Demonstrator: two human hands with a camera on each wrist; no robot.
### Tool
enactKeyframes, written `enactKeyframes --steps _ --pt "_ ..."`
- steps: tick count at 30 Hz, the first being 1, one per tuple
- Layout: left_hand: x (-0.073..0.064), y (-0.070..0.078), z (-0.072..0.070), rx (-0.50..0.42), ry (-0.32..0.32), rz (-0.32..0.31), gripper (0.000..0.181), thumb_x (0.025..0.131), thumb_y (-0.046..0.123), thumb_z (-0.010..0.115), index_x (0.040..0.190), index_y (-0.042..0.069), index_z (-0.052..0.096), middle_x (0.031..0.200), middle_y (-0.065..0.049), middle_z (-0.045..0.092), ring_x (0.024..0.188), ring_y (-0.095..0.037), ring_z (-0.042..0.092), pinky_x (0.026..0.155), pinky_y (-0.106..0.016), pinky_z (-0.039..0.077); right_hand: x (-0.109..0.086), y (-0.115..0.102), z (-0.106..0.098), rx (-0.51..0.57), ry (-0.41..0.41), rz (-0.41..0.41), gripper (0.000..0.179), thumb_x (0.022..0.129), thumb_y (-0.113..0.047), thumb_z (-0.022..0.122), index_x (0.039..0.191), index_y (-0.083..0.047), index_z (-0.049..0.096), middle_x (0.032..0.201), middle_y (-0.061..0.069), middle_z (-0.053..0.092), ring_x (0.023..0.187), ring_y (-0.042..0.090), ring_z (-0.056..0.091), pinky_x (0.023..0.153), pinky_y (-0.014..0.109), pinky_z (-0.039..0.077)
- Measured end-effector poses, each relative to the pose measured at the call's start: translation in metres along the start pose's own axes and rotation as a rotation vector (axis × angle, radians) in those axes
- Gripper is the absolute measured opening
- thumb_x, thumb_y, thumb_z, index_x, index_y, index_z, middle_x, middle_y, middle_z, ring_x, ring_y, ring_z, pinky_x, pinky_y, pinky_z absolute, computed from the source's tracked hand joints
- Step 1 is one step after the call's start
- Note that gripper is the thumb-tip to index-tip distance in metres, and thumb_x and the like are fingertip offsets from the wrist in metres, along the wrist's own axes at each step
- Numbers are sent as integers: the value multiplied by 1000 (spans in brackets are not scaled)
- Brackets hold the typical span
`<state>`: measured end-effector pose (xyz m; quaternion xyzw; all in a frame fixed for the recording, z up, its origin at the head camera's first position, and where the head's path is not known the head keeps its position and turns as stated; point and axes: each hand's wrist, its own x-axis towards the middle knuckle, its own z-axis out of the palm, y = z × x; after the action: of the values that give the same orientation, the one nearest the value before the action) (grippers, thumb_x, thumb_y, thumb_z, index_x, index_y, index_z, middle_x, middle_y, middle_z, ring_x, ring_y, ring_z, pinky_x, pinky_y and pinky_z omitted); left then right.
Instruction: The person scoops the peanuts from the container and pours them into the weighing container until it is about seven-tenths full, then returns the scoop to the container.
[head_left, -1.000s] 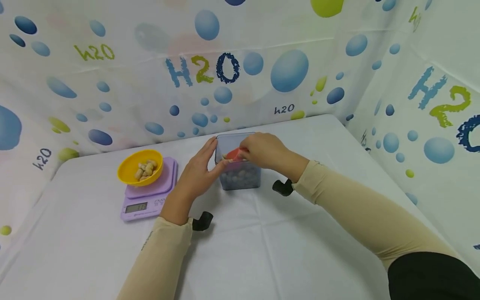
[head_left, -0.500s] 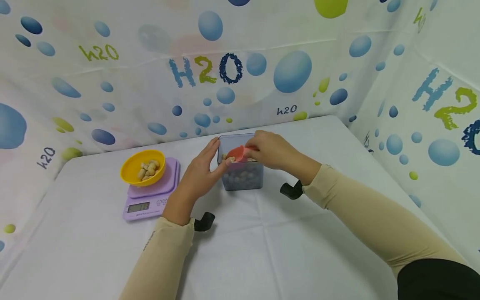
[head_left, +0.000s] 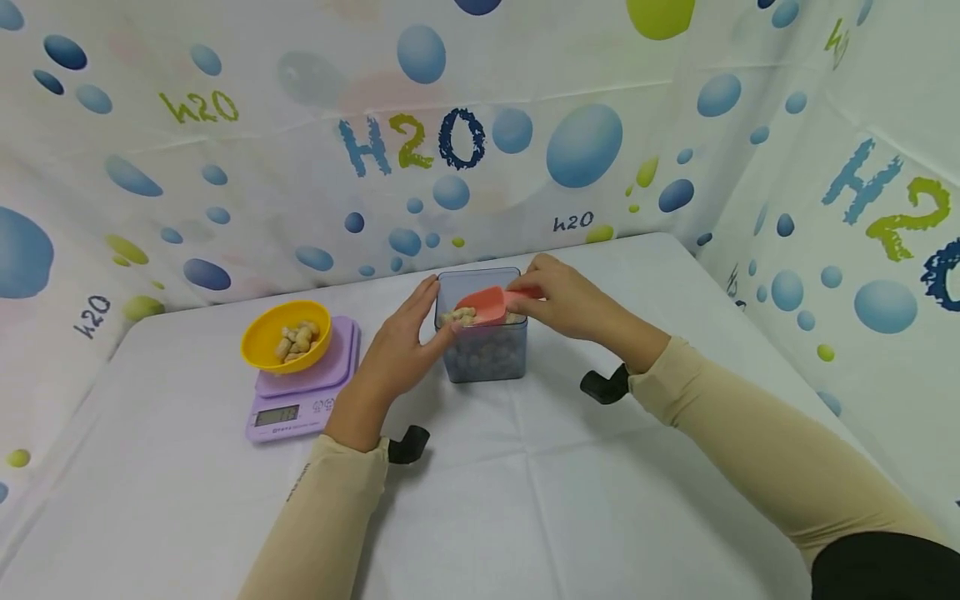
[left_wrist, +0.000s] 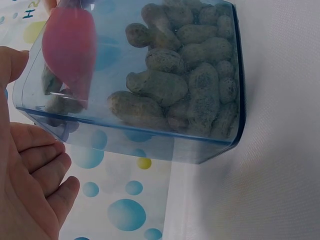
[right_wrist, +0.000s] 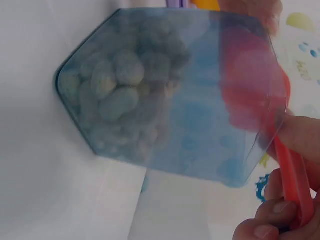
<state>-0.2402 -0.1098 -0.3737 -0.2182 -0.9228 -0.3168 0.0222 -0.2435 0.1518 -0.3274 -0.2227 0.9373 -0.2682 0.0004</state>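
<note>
Scooping step, load lifted. Right hand [head_left: 570,302] pinches the handle of a red scoop [head_left: 483,307] carrying peanuts [head_left: 457,316], level at the rim of the clear tub [head_left: 483,354]. Left hand [head_left: 393,354], fingers straight, braces the tub's left wall. Next move calls for a level carry left to the yellow bowl [head_left: 285,335] on the scale [head_left: 300,396], probably without tilting.

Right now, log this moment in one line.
right hand: holds pink plastic scoop of peanuts | left hand: steadies clear square container
</note>
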Motion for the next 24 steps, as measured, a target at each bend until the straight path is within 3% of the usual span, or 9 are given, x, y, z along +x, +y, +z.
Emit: enactKeyframes --steps 11,19,24 --pt "0 -2 1 0 26 31 79 96 62 46 159 21 20 165 7 16 151 -22 21 121 -49 24 -5 11 -2 91 18 36 43 95 -36 64 129 -9 66 109 7 53 100 22 49 81 36 46" --pt "0 -3 2 1 21 22 81 95 66 44 159 22 20 165 7 15 151 -23 21 120 -51 24 -2 6 1 76 57 -33 38 95 -31 65 125 -8 68 108 7 53 101 23 50 88 40 48" --pt "1 -4 2 1 26 26 82 95 66 45 158 20 21 165 8 15 151 -22 21 120 -50 24 -4 6 0 58 62 -13 40 95 -30 65 128 -8 66 109 7 53 102 23 50 88 40 48"
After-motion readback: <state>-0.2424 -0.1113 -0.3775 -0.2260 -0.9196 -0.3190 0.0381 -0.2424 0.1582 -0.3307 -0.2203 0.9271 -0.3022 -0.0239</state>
